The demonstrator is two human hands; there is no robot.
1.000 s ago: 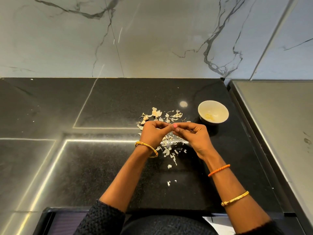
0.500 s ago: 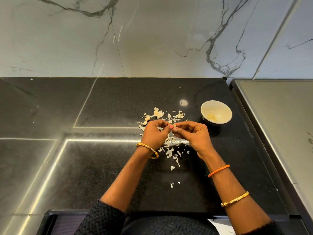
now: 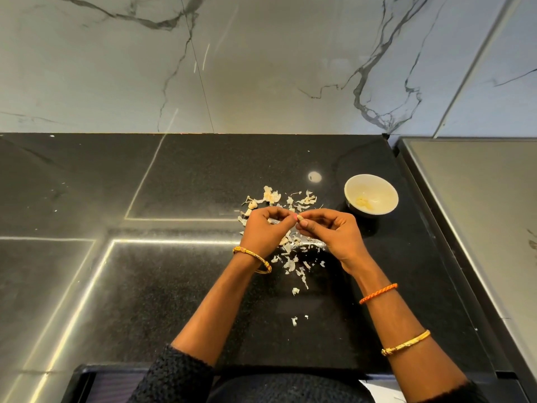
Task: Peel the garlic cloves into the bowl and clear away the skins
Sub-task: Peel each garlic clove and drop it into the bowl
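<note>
While both hands, left hand (image 3: 266, 228) and right hand (image 3: 331, 231), pinch what looks like a garlic clove (image 3: 300, 220), it could slip onto the skins (image 3: 293, 257) below.

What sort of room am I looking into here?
Most likely a home kitchen: a polished black stone countertop against a grey-veined white marble wall, with papery garlic skins scattered beside a small white bowl.
</note>
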